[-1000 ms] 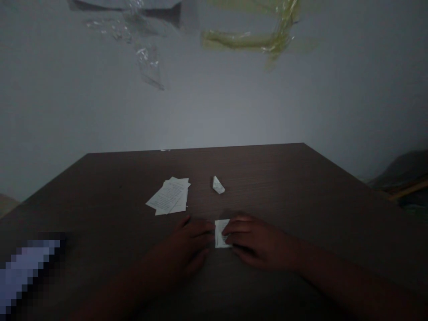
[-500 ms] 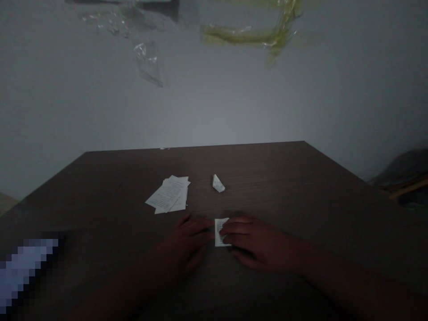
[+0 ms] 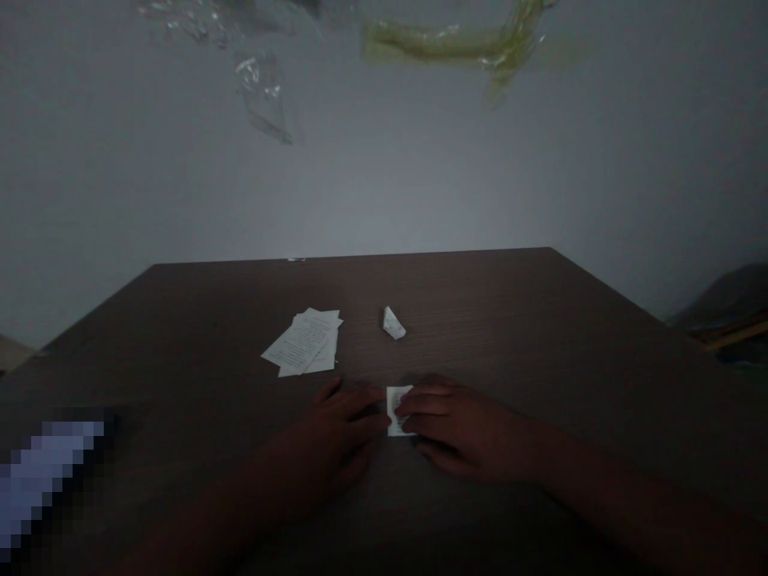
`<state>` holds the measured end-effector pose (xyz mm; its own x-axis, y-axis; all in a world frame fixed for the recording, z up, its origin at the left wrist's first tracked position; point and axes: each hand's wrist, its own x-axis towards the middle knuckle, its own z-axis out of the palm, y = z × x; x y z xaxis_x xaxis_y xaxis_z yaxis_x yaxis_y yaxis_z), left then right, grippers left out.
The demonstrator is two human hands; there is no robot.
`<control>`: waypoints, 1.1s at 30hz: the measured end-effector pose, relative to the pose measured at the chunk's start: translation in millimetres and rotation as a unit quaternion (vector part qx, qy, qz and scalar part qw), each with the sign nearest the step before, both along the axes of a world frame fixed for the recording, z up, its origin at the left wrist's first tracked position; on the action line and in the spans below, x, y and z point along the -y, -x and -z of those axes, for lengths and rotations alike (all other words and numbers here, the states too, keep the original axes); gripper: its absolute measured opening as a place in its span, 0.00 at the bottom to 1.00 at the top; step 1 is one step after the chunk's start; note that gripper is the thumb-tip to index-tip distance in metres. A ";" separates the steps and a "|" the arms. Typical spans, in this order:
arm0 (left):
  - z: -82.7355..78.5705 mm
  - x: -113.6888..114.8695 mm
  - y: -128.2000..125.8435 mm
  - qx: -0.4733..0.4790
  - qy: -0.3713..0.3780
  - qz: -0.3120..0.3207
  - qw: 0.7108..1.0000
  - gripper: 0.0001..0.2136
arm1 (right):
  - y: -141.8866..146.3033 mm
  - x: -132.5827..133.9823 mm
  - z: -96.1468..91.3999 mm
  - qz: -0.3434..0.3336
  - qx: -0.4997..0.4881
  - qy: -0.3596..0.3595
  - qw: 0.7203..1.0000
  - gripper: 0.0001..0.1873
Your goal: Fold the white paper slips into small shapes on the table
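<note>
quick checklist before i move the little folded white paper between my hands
Small folded white paper lying on the dark wood table: ok
Right hand fingers resting on it: ok
Left hand fingertips touching its edge: cannot tell, too dim
Stack of printed white sheets apart from both hands: ok
Folded white paper wedge apart from both hands: ok
Lighting bright enough to see the paper's print: not ok

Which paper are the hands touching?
The small paper rectangle, held between the left hand and the right hand. The paper wedge and the stack of sheets lie farther off, and neither hand touches them.
</note>
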<state>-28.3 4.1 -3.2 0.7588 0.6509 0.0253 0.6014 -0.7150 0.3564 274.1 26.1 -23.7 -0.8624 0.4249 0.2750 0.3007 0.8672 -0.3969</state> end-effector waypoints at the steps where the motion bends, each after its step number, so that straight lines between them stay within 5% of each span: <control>1: -1.8 0.4 -0.6 -0.006 -0.002 0.000 1.000 0.23 | 0.0 -0.2 -0.2 -0.001 -0.001 0.000 1.000 0.16; 33: 12.9 1.2 5.7 0.026 -0.058 0.023 0.998 0.21 | -0.5 4.6 1.8 -0.002 -0.011 -0.078 0.997 0.16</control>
